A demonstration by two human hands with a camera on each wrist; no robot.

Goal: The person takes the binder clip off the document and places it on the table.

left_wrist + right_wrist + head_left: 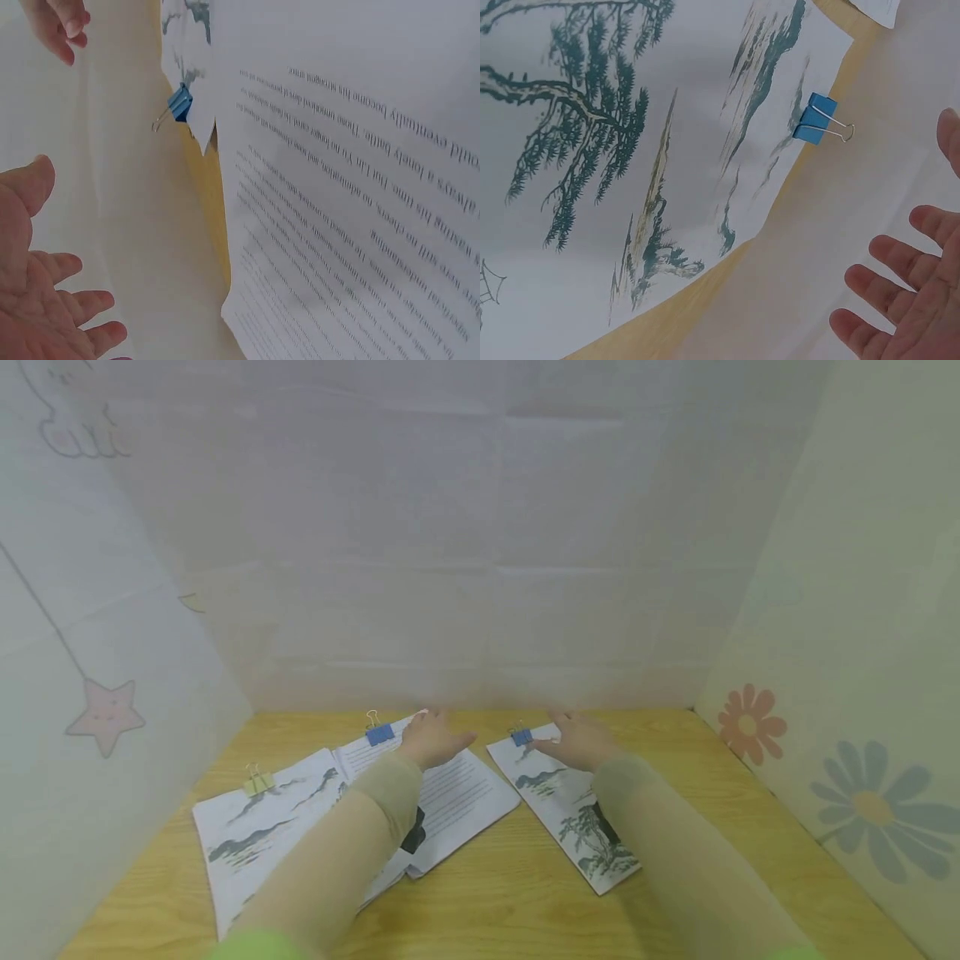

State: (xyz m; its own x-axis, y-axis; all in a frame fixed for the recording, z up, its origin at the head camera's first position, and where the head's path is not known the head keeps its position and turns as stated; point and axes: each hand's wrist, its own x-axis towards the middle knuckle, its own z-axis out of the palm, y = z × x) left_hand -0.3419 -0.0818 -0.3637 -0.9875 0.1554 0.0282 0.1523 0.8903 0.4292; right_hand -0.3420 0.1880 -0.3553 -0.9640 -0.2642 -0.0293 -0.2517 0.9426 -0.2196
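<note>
Above the far end of a printed text sheet stack (457,793), my left hand (433,742) stretches out with spread fingers and holds nothing. A blue binder clip (380,734) grips that stack's far edge, left of the hand. My right hand (577,743) is over the far part of a stack with a landscape painting (543,781), its fingers extended and apart from the paper in the right wrist view. A second blue binder clip (817,118) sits on this stack's edge, beside the right hand. Sleeves and forearms cover parts of both stacks.
At the left lies another painted stack (277,827) with a yellow binder clip (258,782) on its far edge, partly touching the text stack. The wooden table (510,893) ends at a pale back wall covering (480,568); patterned side panels (847,693) flank it.
</note>
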